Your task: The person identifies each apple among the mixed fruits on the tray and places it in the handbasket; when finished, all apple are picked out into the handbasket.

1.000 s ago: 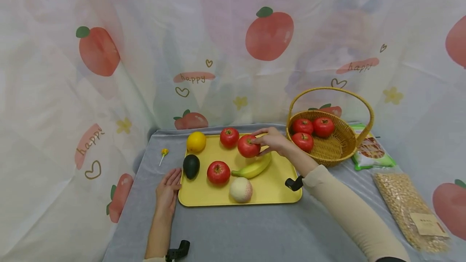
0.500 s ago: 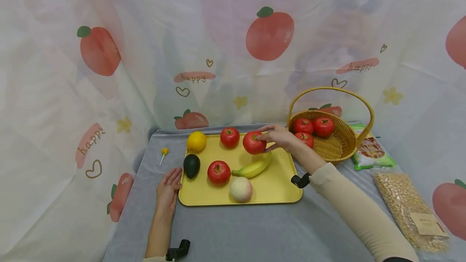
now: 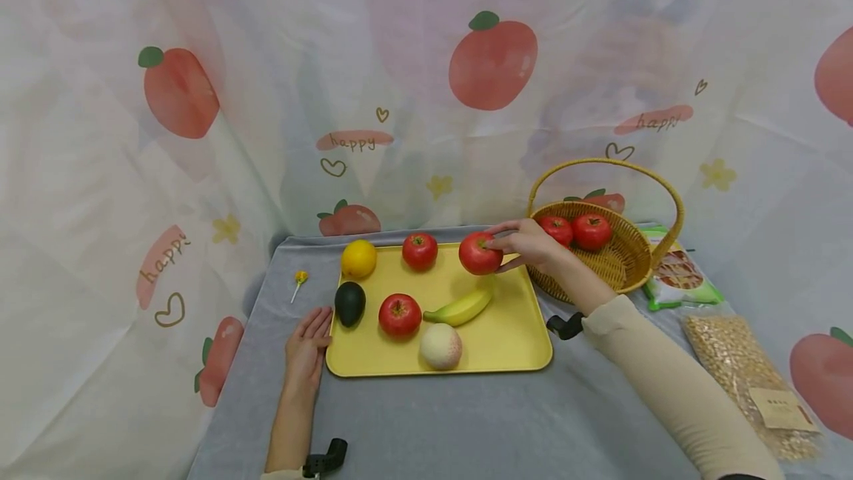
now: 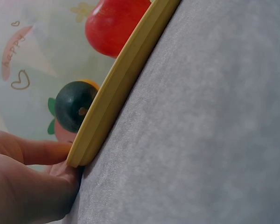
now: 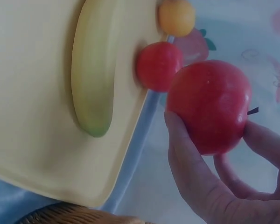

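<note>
My right hand (image 3: 526,245) holds a red apple (image 3: 480,253) above the back right part of the yellow tray (image 3: 506,347). In the right wrist view the thumb and fingers grip this apple (image 5: 210,107) from its sides, its stem showing. My left hand (image 3: 309,347) rests at the tray's left edge, fingers straight, and touches the rim (image 4: 102,112) in the left wrist view. On the tray lie a second apple (image 3: 420,252), a third apple (image 3: 400,316), a banana (image 3: 461,309), a peach (image 3: 440,347), a dark green avocado (image 3: 349,304) and a yellow-orange citrus fruit (image 3: 359,259).
A wicker basket (image 3: 616,272) with a tall handle stands right of the tray, with apples (image 3: 591,232) inside, partly hidden by my right hand. Beyond it lie a green-white packet (image 3: 683,280) and a bag of pale grains (image 3: 740,369). A lollipop (image 3: 300,282) lies left of the tray.
My right hand has carried the apple to the right and slightly up, closer to the basket, and now covers the basket's front apple. My left hand has stayed in place.
</note>
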Action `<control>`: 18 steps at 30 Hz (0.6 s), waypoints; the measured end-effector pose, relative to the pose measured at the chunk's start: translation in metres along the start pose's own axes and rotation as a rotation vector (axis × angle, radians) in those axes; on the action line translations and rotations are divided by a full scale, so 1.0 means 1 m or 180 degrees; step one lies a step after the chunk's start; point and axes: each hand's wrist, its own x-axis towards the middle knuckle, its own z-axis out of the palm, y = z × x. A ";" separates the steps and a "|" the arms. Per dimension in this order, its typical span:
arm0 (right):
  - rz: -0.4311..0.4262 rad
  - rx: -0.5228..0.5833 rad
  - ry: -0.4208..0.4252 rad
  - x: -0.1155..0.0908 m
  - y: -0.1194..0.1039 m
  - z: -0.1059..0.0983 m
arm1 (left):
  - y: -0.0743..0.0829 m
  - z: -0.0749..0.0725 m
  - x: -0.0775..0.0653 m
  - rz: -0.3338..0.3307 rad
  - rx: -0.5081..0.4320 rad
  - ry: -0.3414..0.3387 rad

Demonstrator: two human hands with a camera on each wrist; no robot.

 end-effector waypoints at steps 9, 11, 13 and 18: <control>-0.0008 -0.0040 0.0031 -0.009 -0.008 -0.012 | 0.002 0.000 0.000 0.0025 -0.0012 0.0000; -0.0012 -0.0086 0.0043 -0.009 -0.008 -0.016 | 0.002 0.000 0.000 0.0030 -0.0016 0.0005; 0.0003 -0.0091 0.0075 -0.010 -0.008 -0.020 | 0.002 0.000 0.000 0.0022 -0.0038 0.0007; 0.0004 -0.0060 0.0123 -0.014 -0.005 -0.031 | 0.002 0.001 0.000 0.0006 -0.0055 -0.0007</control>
